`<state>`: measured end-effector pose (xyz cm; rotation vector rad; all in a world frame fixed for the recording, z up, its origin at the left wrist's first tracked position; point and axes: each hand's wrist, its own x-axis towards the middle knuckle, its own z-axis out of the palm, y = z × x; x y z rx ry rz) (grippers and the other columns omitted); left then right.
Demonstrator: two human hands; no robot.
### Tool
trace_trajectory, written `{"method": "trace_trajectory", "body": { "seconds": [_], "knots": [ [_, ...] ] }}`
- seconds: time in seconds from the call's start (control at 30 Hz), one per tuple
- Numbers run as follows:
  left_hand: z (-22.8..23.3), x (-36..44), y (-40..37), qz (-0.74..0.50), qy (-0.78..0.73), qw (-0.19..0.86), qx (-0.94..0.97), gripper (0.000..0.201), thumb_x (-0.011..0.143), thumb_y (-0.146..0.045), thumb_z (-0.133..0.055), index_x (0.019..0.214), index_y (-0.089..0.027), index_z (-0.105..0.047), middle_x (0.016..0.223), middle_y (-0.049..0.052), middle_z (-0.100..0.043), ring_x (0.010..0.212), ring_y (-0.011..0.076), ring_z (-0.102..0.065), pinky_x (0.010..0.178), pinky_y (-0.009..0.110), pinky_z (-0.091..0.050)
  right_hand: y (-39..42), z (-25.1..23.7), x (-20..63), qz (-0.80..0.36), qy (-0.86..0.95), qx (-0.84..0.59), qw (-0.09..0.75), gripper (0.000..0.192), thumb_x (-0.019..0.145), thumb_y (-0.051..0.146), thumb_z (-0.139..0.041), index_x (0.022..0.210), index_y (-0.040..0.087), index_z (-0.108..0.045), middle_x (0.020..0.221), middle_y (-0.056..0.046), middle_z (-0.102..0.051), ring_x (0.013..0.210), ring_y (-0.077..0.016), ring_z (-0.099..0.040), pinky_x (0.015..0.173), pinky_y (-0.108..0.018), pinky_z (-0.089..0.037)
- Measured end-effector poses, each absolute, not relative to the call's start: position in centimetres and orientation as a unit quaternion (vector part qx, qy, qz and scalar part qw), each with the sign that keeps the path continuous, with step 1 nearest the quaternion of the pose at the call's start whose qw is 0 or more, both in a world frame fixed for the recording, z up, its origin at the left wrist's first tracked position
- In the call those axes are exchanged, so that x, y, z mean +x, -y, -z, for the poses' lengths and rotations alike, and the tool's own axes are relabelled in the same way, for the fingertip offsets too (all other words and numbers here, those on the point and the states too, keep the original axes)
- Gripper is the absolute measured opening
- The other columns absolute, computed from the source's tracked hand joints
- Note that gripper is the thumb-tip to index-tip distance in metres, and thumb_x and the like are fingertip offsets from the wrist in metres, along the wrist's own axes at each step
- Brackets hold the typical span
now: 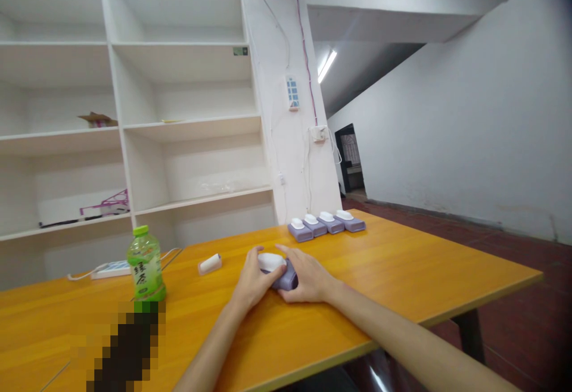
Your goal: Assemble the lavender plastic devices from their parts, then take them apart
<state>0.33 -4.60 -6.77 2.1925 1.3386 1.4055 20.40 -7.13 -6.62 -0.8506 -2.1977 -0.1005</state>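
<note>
Two-hand clasp | left hand point(258, 282) + right hand point(307, 274) gripping white-topped purple block point(269, 260), right of bottle point(145, 268) | advised: even pressure, block level, thumbs steady

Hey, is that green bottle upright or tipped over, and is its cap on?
Upright and capped: the green bottle stands on the table, with the green cap over its neck.

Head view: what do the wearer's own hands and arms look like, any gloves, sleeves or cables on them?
The left hand and right hand are ungloved. The left forearm and right forearm are slender, with no sleeves, watch, bracelet or attached cables showing.
</note>
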Motion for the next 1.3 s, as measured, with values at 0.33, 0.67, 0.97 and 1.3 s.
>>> {"method": "trace_trajectory", "body": {
  "seconds": [0.33,0.67,0.97,1.3],
  "knots": [
    [5.8,1.0,5.6,-0.537,-0.409,0.082,0.733,0.06,0.073,-0.04,-0.073,0.12,-0.019,-0.043,0.113,0.007,-0.057,0.105,0.0248,-0.06,0.097,0.04,-0.045,7.8,5.9,20.1,0.091,0.848,-0.319,0.413,0.083,0.066,0.033,-0.074,0.142,0.021,-0.041,0.12,-0.011,-0.057,0.108,-0.032,-0.051,0.097,-0.047,-0.039],
    [6.2,0.7,6.5,-0.437,-0.381,0.149,0.801,0.108,0.058,-0.046,-0.087,0.145,-0.02,-0.029,0.147,0.014,-0.041,0.138,0.0318,-0.04,0.117,0.046,-0.029,6.6,6.9,20.5,0.091,0.845,-0.286,0.443,0.091,0.063,0.036,-0.078,0.142,0.018,-0.036,0.123,-0.013,-0.055,0.108,-0.0312,-0.053,0.099,-0.047,-0.044],
    [5.4,1.1,6.7,-0.45,-0.402,0.298,0.74,0.102,0.066,-0.05,-0.082,0.147,-0.017,-0.031,0.139,0.016,-0.052,0.13,0.0321,-0.05,0.112,0.043,-0.036,7.0,6.6,20.4,0.107,0.849,-0.23,0.463,0.084,0.074,0.029,-0.071,0.144,0.022,-0.027,0.131,-0.014,-0.049,0.122,-0.0304,-0.049,0.106,-0.047,-0.04],
    [5.1,0.3,7.7,-0.445,-0.349,0.376,0.734,0.11,0.062,-0.033,-0.085,0.151,-0.024,-0.02,0.139,0.011,-0.054,0.115,0.0268,-0.061,0.102,0.039,-0.048,7.1,6.4,20.2,0.177,0.891,-0.197,0.368,0.085,0.074,0.026,-0.073,0.147,0.019,-0.031,0.142,-0.019,-0.04,0.126,-0.0347,-0.043,0.106,-0.052,-0.038]
  ]
}}
